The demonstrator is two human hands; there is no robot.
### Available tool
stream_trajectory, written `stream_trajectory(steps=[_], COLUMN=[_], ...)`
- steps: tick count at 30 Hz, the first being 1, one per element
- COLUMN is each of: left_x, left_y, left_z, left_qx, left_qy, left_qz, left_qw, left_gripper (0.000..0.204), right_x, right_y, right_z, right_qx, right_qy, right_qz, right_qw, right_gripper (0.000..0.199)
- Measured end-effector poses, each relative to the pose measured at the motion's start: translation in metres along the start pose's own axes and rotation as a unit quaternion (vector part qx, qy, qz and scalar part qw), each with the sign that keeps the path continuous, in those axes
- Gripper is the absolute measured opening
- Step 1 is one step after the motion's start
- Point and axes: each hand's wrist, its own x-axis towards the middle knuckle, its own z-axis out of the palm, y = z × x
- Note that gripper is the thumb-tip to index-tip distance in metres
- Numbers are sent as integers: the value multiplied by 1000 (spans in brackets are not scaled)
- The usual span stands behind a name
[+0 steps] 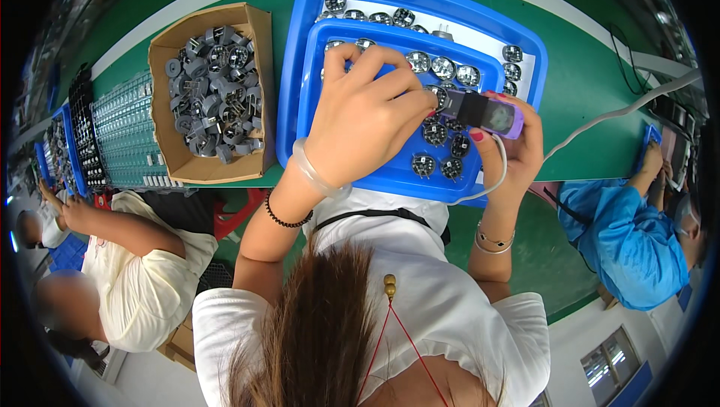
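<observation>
You see two blue trays (525, 69) stacked, one cardboard box (259, 92) full of grey parts (217, 92), too many to count. One purple-tipped tool (484, 113). Your two hands: left hand (367, 114), right hand (517, 152). Two other people nearby.

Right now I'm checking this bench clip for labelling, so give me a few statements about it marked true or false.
1. The right hand holds a black and purple handheld tool. True.
2. The left hand rests in the cardboard box. False: it is over the smaller blue tray.
3. The cardboard box holds grey parts. True.
4. The two blue trays lie side by side. False: the smaller sits on the larger tray.
5. The bench top is red. False: green.
</observation>
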Motion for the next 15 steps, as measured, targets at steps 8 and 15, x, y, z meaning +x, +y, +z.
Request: stream_trajectory(steps=[8, 15], left_x=[-1, 0], left_y=[-10, -12], left_z=[2, -1], left_qx=[46, -4], left_qy=[-56, -60], left_qz=[-17, -66], left_qw=[997, 996], left_gripper=[13, 16], right_x=[-4, -5], right_y=[-7, -10], right_z=[-13, 11], right_qx=[8, -135], right_qy=[66, -133], right_qz=[-55, -97], right_qw=[996, 977], right_gripper=[47, 44])
